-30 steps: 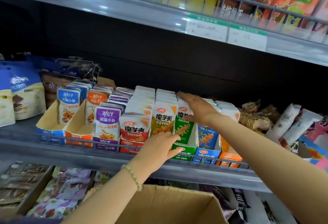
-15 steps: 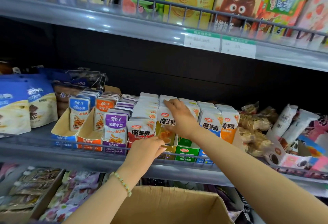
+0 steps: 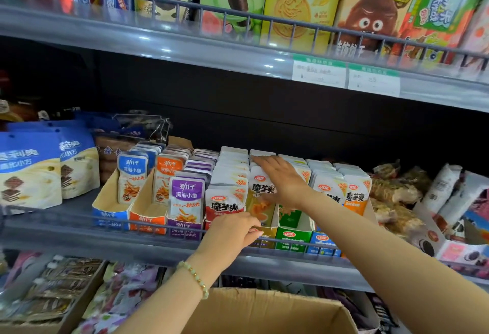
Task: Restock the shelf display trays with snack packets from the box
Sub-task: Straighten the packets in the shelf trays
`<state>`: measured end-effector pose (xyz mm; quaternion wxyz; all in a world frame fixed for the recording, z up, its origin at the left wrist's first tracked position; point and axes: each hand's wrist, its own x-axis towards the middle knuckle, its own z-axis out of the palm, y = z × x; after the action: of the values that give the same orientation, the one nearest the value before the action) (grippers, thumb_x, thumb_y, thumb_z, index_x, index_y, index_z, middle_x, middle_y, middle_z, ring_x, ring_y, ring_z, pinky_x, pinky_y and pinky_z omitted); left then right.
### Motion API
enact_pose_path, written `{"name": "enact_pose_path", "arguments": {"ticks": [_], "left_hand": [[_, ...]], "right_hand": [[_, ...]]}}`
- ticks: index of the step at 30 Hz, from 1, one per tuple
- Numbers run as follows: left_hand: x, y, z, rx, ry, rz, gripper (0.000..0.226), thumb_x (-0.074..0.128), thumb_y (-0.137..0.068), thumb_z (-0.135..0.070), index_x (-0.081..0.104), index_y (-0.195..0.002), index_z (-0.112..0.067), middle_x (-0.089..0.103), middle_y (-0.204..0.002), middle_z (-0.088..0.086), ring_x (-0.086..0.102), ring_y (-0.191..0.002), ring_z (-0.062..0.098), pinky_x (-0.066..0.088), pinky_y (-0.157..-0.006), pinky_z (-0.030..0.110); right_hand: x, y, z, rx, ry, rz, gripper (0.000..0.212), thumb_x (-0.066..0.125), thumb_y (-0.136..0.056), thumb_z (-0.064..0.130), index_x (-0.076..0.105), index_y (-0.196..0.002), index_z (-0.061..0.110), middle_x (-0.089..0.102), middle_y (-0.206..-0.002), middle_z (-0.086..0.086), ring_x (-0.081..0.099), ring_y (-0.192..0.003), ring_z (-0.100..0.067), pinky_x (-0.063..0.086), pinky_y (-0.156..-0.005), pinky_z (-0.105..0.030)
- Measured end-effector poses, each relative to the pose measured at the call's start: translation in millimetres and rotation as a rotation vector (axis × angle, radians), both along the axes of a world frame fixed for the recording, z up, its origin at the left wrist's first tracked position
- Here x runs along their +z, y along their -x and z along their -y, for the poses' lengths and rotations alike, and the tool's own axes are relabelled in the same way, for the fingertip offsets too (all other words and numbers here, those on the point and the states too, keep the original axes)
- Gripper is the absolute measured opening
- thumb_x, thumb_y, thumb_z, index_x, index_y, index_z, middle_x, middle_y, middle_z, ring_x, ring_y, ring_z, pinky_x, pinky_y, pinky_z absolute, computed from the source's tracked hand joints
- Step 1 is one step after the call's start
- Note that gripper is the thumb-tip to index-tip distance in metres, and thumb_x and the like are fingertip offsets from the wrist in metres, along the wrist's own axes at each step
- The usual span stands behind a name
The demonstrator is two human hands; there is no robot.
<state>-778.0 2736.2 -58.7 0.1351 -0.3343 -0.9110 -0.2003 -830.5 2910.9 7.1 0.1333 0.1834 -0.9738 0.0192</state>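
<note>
Presses flat right hand (image 3: 280, 183) on seemingly light, floppy packets (image 3: 262, 188), grips tray (image 3: 268, 228) front with left hand (image 3: 232, 230); best pinched at top seam.

Red packet (image 3: 225, 205) "魔芋爽", purple packet (image 3: 186, 201) "深海小鱼"

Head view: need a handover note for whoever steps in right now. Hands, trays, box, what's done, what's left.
Left hand: grips the front lip of the yellow tray.
Right hand: fingers straight, rests flat on the tops of that tray's packets, holding none.
Cardboard box: below the shelf, inside not visible.
Done: purple tray and the yellow one look filled to the front.
Left: blue tray and orange tray at the left end show bare cardboard in front; probably top those up next.
</note>
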Motion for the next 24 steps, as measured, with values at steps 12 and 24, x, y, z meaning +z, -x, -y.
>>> {"name": "enact_pose_path", "arguments": {"ticks": [12,24], "left_hand": [[32,-29,41,0.015,-0.221,-0.06,0.045,0.045,-0.093,-0.047,0.043,-0.137,-0.037,0.046,-0.131,-0.023,0.05,-0.096,-0.01,0.044,-0.083,0.009],[34,-25,59,0.162,-0.601,0.361,0.076,0.034,-0.082,-0.059,0.009,-0.149,-0.034,0.022,-0.155,-0.009,0.032,-0.136,0.009,0.045,-0.1,0.028]], "right_hand": [[-5,-12,-1,0.006,0.1,-0.066,0.068,0.056,-0.096,0.025,0.019,-0.152,0.021,0.021,-0.159,0.001,0.018,-0.146,-0.017,0.011,-0.117,-0.025],[-10,-77,32,0.009,0.702,0.028,0.051,0.037,-0.101,0.037,0.023,-0.15,0.031,0.025,-0.147,0.023,0.018,-0.136,0.009,0.016,-0.11,-0.009]]}}
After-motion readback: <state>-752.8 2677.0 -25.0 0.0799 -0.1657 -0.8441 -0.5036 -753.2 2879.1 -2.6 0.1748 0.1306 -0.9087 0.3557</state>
